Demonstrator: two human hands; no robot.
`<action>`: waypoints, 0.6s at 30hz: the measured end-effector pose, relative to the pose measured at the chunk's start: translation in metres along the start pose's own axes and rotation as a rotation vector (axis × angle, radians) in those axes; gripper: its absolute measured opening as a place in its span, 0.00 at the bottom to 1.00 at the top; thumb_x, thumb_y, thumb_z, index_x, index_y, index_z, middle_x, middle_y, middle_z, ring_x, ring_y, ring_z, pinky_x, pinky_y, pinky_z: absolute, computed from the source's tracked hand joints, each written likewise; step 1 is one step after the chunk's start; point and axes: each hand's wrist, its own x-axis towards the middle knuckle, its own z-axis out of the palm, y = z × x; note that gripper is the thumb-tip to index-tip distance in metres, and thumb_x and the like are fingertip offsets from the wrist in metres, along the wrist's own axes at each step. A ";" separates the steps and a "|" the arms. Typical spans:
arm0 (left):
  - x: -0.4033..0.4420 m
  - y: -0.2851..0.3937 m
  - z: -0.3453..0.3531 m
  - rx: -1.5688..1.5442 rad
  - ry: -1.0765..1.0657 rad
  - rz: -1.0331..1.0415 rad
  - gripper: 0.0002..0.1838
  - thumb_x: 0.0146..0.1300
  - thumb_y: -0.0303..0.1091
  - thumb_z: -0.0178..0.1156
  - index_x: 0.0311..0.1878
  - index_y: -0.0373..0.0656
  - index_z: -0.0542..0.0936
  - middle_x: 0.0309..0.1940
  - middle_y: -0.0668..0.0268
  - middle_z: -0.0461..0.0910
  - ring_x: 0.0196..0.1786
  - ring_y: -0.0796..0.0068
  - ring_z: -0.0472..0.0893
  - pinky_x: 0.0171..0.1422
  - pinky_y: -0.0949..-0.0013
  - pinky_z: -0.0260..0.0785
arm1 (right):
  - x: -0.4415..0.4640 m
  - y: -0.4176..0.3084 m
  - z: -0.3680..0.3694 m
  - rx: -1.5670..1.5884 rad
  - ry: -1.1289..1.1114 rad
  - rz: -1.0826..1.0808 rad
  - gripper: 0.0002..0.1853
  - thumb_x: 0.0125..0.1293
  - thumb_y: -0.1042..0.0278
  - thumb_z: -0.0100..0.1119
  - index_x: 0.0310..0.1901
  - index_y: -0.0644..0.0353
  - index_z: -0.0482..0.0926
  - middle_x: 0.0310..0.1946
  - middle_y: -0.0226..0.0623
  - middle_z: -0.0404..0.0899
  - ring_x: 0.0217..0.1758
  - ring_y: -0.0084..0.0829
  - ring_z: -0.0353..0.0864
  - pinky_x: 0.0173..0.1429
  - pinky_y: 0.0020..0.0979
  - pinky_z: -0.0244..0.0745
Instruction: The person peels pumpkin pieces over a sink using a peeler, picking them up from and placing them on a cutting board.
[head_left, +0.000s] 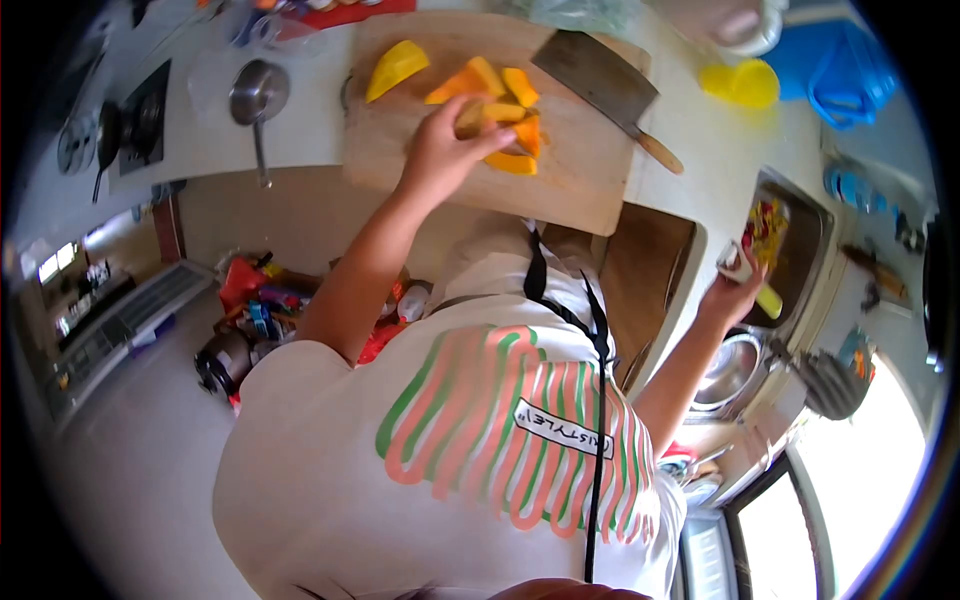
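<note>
My left hand (445,150) is over the wooden cutting board (575,180), its thumb and fingers closed round a yellow-orange piece (468,120) that looks like pumpkin. Further orange pieces (470,80) lie close to the fingers, and a yellow one (398,70) rests near the board's far left corner. On the board's right side lies a cleaver (597,76) with a wooden handle. My right hand (735,290) is at the sink's left edge, closed on a tool (768,302) with a yellow-green end and a white part; its type is unclear.
The sink (800,260) holds red and yellow scraps. A metal pan (260,92) stands left of the board. At the back right are a yellow cup (750,84) and a blue container (840,70). A metal bowl (728,370) sits below the sink in view.
</note>
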 end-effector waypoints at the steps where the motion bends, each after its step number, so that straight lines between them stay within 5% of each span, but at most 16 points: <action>1: 0.000 0.012 0.017 -0.036 -0.143 0.048 0.27 0.65 0.25 0.60 0.65 0.37 0.64 0.41 0.66 0.79 0.38 0.82 0.77 0.45 0.75 0.72 | 0.002 -0.007 0.004 0.146 -0.005 0.122 0.16 0.70 0.59 0.54 0.48 0.64 0.77 0.39 0.39 0.78 0.36 0.28 0.76 0.44 0.28 0.75; 5: -0.011 0.074 0.094 -0.348 -0.540 0.014 0.24 0.68 0.29 0.58 0.64 0.36 0.65 0.48 0.62 0.79 0.41 0.82 0.76 0.43 0.76 0.72 | -0.039 -0.054 0.058 0.313 -0.343 0.169 0.05 0.68 0.68 0.58 0.40 0.59 0.76 0.32 0.30 0.75 0.29 0.23 0.71 0.34 0.23 0.67; 9: -0.017 0.117 0.161 -0.222 -0.791 -0.089 0.20 0.64 0.31 0.64 0.56 0.37 0.72 0.37 0.70 0.75 0.36 0.85 0.74 0.35 0.78 0.68 | -0.063 -0.111 0.081 0.335 -0.539 0.144 0.04 0.65 0.74 0.59 0.39 0.60 0.73 0.27 0.27 0.70 0.25 0.19 0.62 0.31 0.24 0.57; 11: -0.022 0.121 0.199 -0.210 -0.828 0.051 0.19 0.62 0.30 0.65 0.54 0.37 0.72 0.33 0.71 0.75 0.31 0.85 0.72 0.33 0.79 0.66 | -0.053 -0.122 0.071 0.249 -0.597 0.116 0.05 0.63 0.72 0.61 0.37 0.61 0.74 0.27 0.26 0.70 0.26 0.19 0.64 0.32 0.23 0.59; 18: -0.033 0.171 0.290 -0.260 -1.174 -0.230 0.15 0.61 0.30 0.67 0.46 0.32 0.75 0.34 0.60 0.83 0.25 0.79 0.77 0.31 0.78 0.70 | -0.015 -0.157 0.014 -0.112 -0.491 -0.065 0.09 0.61 0.64 0.64 0.34 0.61 0.78 0.27 0.24 0.74 0.30 0.16 0.72 0.36 0.21 0.65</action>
